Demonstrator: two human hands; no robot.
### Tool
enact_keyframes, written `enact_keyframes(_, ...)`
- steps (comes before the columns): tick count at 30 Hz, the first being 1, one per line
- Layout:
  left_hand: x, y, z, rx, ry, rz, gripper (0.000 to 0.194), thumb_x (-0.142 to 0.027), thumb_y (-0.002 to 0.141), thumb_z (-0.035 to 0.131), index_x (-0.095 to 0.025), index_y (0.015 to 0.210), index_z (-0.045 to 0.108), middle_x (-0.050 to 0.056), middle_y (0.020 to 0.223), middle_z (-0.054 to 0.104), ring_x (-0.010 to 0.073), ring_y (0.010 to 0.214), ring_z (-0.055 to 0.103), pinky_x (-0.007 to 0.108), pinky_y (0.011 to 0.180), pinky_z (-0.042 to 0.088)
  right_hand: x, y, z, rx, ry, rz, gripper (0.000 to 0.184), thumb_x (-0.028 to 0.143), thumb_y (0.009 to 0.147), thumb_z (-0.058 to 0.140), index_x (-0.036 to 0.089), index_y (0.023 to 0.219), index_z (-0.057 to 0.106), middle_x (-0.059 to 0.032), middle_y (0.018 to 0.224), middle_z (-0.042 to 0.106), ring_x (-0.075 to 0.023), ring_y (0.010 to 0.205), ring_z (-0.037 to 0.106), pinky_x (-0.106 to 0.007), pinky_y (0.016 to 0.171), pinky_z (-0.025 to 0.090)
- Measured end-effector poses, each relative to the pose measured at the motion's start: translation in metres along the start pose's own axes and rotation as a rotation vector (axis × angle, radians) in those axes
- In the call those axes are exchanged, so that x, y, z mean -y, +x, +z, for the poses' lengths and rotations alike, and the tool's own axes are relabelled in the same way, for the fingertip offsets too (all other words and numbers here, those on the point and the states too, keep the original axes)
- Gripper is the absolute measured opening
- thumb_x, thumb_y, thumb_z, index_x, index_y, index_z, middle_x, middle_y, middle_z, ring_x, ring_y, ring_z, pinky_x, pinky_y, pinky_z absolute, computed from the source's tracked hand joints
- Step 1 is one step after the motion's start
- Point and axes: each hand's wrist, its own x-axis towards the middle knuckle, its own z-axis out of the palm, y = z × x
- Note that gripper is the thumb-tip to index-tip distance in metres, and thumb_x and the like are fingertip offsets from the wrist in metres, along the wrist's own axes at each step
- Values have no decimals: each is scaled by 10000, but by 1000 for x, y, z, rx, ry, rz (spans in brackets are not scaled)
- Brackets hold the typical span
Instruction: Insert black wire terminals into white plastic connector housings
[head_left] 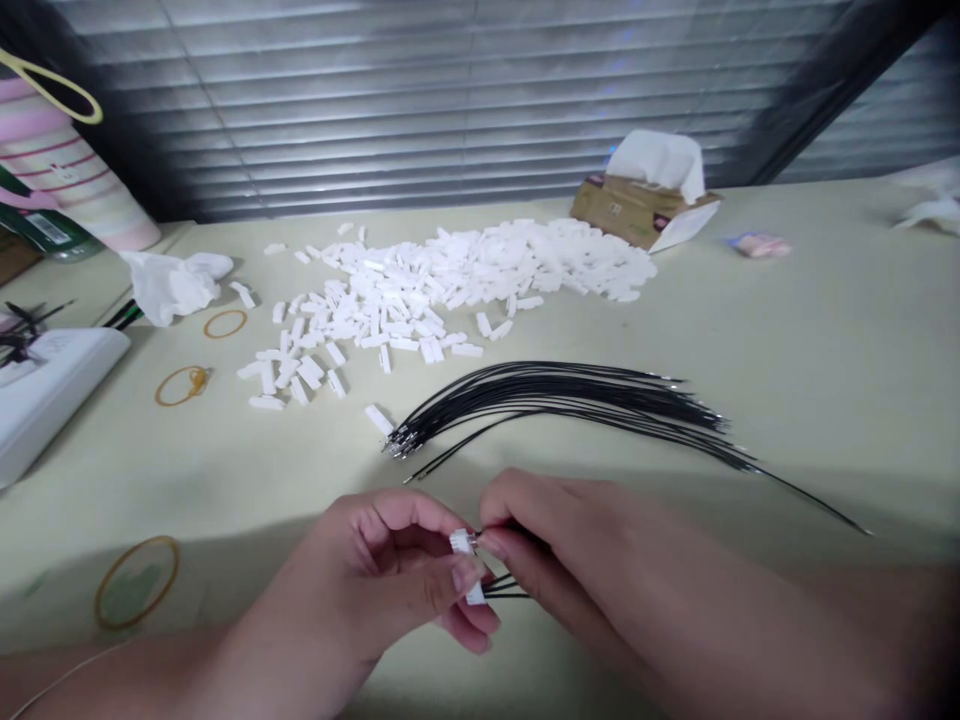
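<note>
My left hand (390,580) is closed, pinching a small white plastic connector (465,560) between thumb and fingers near the table's front edge. My right hand (570,560) is closed right against it, its fingertips pinching a thin black wire (508,588) at the connector; a few black wires stick out under the fingers. A loose bundle of black wires (570,395) with metal tips lies just beyond my hands. Farther back spreads a pile of several white connectors (450,280).
A tissue box (637,205) stands at the back right of the pale table (825,340). Rubber bands (182,385) and a crumpled tissue (176,280) lie at the left, beside a white device (45,390). Window blinds (450,90) close the back.
</note>
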Motion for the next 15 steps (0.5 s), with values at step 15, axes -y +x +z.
enact_keyframes(15, -7, -1, 1, -46, -14, -13, 194, -315, 799, 727, -127, 836, 699, 22, 701, 675, 109, 659, 635, 201, 654, 520, -3, 5, -16, 27, 292, 60, 217, 226, 872, 429, 189, 690, 541, 56, 602, 522, -56, 541, 426, -171, 474, 329)
